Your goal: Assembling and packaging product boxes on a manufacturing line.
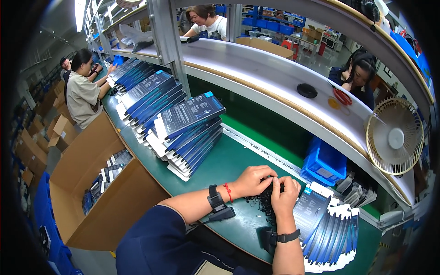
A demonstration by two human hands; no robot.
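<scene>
Both my hands meet over a small heap of black loop-shaped parts [257, 202] on the green bench [220, 160]. My left hand [253, 179] and my right hand [285, 191] pinch a black part [274, 185] between their fingertips. A fanned stack of flat blue and grey retail boxes [329, 223] lies just right of my right hand. A larger leaning stack of the same boxes [189, 133] stands to the left and behind my left hand. Each wrist carries a black band with a small device.
An open cardboard carton [103, 183] with packed boxes stands left of the bench. Blue plastic bins [325, 162] sit under the curved white shelf [275, 73], beside a beige fan [395, 136]. More box stacks [137, 82] run back toward a seated person [82, 91]. Two other people sit beyond the shelf.
</scene>
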